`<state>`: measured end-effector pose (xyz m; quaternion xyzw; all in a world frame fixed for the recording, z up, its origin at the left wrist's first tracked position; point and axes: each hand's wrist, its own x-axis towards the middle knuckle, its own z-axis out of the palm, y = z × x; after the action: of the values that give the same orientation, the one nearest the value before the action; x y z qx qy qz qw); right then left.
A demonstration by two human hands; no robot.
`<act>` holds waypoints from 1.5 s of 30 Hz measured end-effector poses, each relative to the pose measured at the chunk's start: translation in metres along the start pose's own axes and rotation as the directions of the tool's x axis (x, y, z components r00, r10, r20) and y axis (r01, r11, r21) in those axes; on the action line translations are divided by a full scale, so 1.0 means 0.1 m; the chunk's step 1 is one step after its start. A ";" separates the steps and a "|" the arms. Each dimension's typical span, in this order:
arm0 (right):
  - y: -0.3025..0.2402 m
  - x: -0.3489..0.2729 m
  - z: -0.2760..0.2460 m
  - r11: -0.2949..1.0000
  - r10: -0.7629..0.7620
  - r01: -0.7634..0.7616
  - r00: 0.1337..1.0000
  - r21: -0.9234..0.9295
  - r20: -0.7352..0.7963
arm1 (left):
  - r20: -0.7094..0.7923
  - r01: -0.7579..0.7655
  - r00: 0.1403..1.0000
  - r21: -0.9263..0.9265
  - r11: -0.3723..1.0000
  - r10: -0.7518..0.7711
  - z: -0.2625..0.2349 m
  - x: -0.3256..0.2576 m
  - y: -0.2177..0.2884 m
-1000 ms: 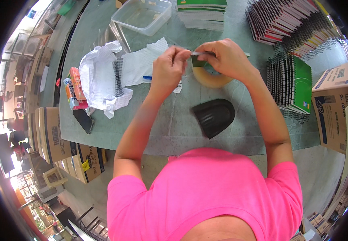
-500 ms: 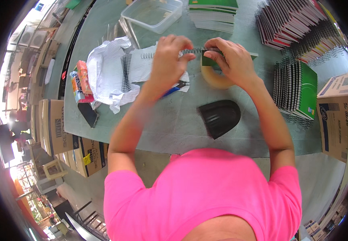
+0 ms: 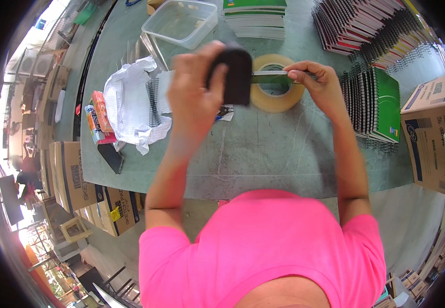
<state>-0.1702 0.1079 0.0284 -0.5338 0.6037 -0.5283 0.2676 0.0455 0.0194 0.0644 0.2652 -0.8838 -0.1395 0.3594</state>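
My left hand (image 3: 189,84), smeared by motion, grips a black block with a rounded end (image 3: 239,77) raised over the table. Between the thumb and fingers of my right hand (image 3: 319,84) is the right end of a thin green-covered notebook (image 3: 269,78), seen nearly edge-on. Its left end reaches the black block, which hides whatever is behind it. Beneath the notebook lies a wide roll of clear tape (image 3: 279,106), flat on the table. A tool with blue handles (image 3: 219,116) shows only in part below my left hand.
Crumpled white paper (image 3: 130,108) holds loose black coils (image 3: 154,100) at left, beside a phone (image 3: 111,158). Farther back are a clear plastic tub (image 3: 181,38) and stacked green notebooks (image 3: 254,23). Spiral notebooks (image 3: 384,105) and a carton (image 3: 425,143) stand at right.
My left hand has left the coil at the notebook's edge and picked up the black block from the table, lifting it to the notebook's left end. My right hand still holds the notebook, now tilted edge-on.
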 end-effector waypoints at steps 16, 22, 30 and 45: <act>0.10 -0.09 0.34 0.948 -0.287 0.240 0.929 -0.210 -0.235 | -0.076 -0.047 0.996 0.006 0.999 0.047 0.02 -0.08 0.05; 0.05 -0.08 0.31 0.927 -0.341 0.288 0.913 -0.238 -0.224 | 0.015 -0.137 0.991 0.056 0.989 0.136 0.03 -0.08 0.09; 0.08 -0.14 0.33 0.916 -0.375 0.322 0.899 -0.238 -0.228 | 0.008 -0.124 0.992 0.013 0.992 0.124 0.05 -0.04 0.12; 0.11 -0.13 0.35 0.972 -0.217 0.235 0.935 0.031 -0.282 | 0.028 -0.153 0.988 -0.019 0.988 0.153 0.29 0.09 0.28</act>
<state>-0.1393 0.1068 0.0050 -0.5117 0.5524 -0.6439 0.1353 0.0098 0.0388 0.0613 0.1915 -0.9055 -0.1228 0.3583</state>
